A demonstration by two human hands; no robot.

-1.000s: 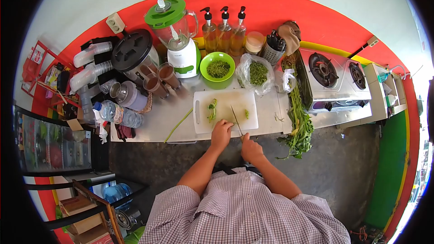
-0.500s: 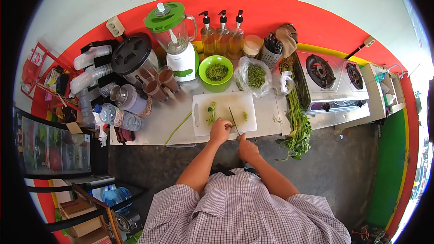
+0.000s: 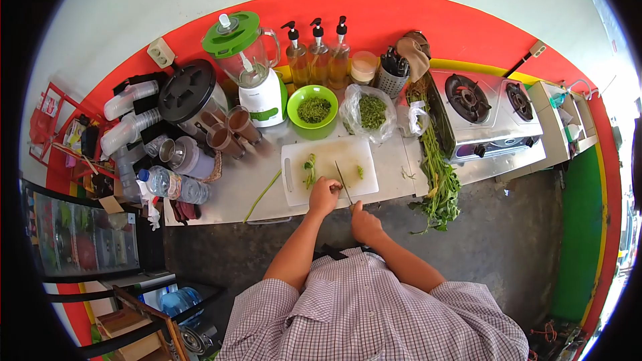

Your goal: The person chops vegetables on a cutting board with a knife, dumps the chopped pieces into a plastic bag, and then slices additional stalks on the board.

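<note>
My right hand (image 3: 366,224) is wrapped round the handle of a knife (image 3: 343,179), whose blade points away from me over the white cutting board (image 3: 366,154). Beside the blade, on its left, my left hand (image 3: 324,196) is closed, fingertips curled together at the board's front part; what they pinch, if anything, is too small to make out. On the board lie a leafy green sprig (image 3: 309,171) to the left of the knife and a small green piece (image 3: 360,172) to its right. One long green stalk (image 3: 263,195) rests on the counter left of the board.
Behind the board stand a green bowl (image 3: 333,115) of chopped greens, a plastic bag (image 3: 386,135) with more greens, and a blender (image 3: 262,97). Long leafy stalks (image 3: 438,187) hang over the counter edge beside the stove (image 3: 491,135). A water bottle (image 3: 194,191) lies at left.
The whole view has shifted slightly. Both hands and the knife keep nearly the same place over the board, and the green pieces lie as before.
</note>
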